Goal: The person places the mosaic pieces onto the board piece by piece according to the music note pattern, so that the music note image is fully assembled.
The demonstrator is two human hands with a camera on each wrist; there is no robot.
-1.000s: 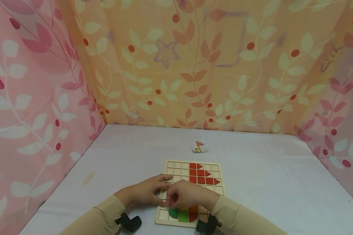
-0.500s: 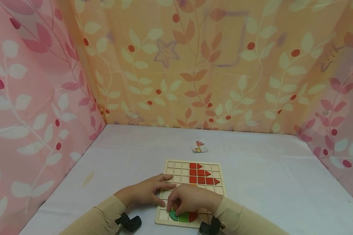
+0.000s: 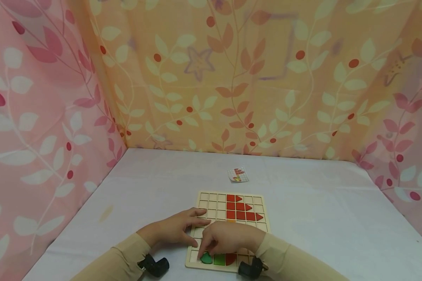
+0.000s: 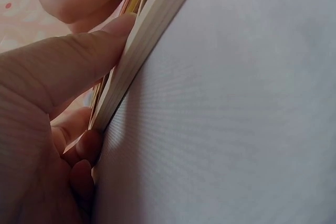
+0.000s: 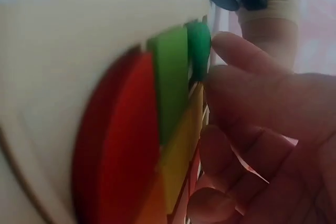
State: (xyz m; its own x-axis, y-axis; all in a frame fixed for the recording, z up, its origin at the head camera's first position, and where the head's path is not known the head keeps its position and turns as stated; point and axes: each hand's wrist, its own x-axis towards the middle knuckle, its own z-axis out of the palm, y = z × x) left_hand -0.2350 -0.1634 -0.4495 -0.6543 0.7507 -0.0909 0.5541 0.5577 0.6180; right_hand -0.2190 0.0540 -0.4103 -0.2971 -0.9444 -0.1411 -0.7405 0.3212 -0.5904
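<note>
A wooden grid board [image 3: 211,266] lies on the table with coloured pieces set in its squares. My left hand [image 3: 174,227] rests along its left side, fingers extended over the board and the thumb at the edge [image 4: 139,59]. My right hand [image 3: 228,237] is over the lower part of the board and pinches a dark green rounded piece [image 3: 206,258] between thumb and index finger. In the right wrist view, both fingertips meet this green piece [image 5: 199,48], which stands a little askew beside a light green square [image 3: 219,259]. Part of the board is hidden under the right hand.
Red squares and triangles [image 3: 240,207] form three rows at the board's upper right. A dark red rounded piece [image 3: 230,258] is right of the light green square. Beyond the board lies a small pattern card [image 3: 238,175]. Patterned cloth [image 3: 211,78] encloses the white table [image 3: 320,210].
My right hand has shifted slightly, its index finger moving down to the green piece's left side. The green piece has turned in its square. My left hand has stayed in place.
</note>
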